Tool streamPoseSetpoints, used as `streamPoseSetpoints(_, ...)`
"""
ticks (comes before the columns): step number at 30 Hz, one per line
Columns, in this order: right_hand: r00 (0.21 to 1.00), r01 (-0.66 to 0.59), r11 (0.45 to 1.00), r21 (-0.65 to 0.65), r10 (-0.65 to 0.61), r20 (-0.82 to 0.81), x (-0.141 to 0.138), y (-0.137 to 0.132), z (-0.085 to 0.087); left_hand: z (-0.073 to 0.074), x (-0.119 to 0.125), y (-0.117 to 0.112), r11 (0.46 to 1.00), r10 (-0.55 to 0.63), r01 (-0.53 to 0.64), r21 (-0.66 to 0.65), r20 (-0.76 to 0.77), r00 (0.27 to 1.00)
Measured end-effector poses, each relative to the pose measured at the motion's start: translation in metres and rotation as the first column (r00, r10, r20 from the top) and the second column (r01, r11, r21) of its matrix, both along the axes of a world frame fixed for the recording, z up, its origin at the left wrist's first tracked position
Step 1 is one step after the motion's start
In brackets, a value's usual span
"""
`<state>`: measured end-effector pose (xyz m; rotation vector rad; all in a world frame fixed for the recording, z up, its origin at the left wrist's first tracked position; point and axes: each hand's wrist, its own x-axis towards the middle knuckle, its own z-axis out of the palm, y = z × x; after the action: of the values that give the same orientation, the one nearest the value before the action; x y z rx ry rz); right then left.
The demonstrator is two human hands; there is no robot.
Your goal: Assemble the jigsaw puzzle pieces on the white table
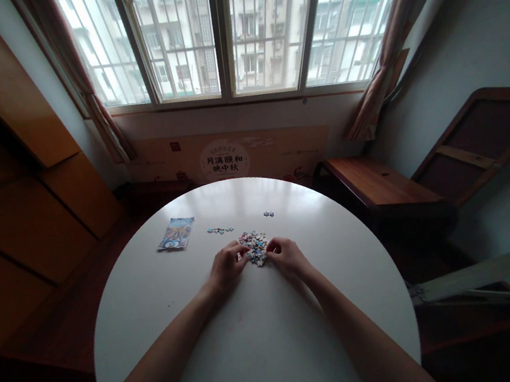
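Observation:
A heap of small jigsaw puzzle pieces (256, 246) lies on a white round table (255, 357), between my two hands. My left hand (230, 263) is at the heap's left edge, thumb and forefinger curled together on what looks like a pale puzzle piece. At the right edge my right hand (287, 254) has its fingertips pinched against the heap; whatever is in them is too small to make out. Beyond the left hand sits a short row of puzzle pieces (220, 230). A smaller cluster of pieces (269, 214) lies behind the heap, slightly to the right.
A printed picture sheet or packet (176, 234) lies flat at the table's back left. A wooden bench (380, 178) stands beyond the table on the right, near a leaning framed panel (491, 140). A printed board (268, 147) stands under the barred window.

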<state>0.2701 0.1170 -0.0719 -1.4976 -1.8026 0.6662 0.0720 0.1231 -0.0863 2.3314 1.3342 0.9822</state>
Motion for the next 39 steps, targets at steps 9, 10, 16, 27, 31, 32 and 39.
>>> streamPoseSetpoints(9, 0.995, -0.092, 0.996, 0.011, 0.093, -0.043, 0.002, 0.002, -0.002, 0.002, 0.0, 0.0, 1.0, 0.001, 0.0, -0.023, 0.004, 1.0)
streamPoseSetpoints(10, 0.994, -0.099, 0.995, 0.017, 0.1, -0.036, 0.002, 0.002, -0.003, 0.001, 0.0, 0.0, 1.0, -0.001, 0.001, -0.021, 0.009, 1.0)
streamPoseSetpoints(16, 0.98, -0.194, 0.981, 0.004, 0.194, -0.039, 0.007, 0.002, -0.006, 0.001, 0.001, 0.0, 1.0, 0.002, -0.002, -0.027, 0.006, 1.0)
streamPoseSetpoints(27, 0.978, -0.207, 0.978, -0.006, 0.207, -0.036, 0.006, -0.002, -0.001, 0.002, 0.001, 0.0, 1.0, -0.001, 0.001, -0.012, -0.02, 1.0)
streamPoseSetpoints(31, 0.971, -0.219, 0.976, -0.019, 0.216, -0.099, 0.008, 0.004, -0.007, 0.001, 0.0, 0.0, 1.0, -0.004, 0.004, -0.004, -0.029, 1.0)
streamPoseSetpoints(32, 0.967, -0.223, 0.974, -0.037, 0.216, -0.134, 0.009, 0.006, -0.009, 0.001, 0.0, 0.0, 1.0, -0.006, 0.006, -0.002, -0.028, 1.0)
streamPoseSetpoints(39, 0.795, -0.21, 0.962, -0.174, 0.065, -0.603, 0.014, 0.011, -0.006, -0.001, 0.0, 0.002, 0.998, -0.054, 0.054, 0.015, 0.024, 0.998)
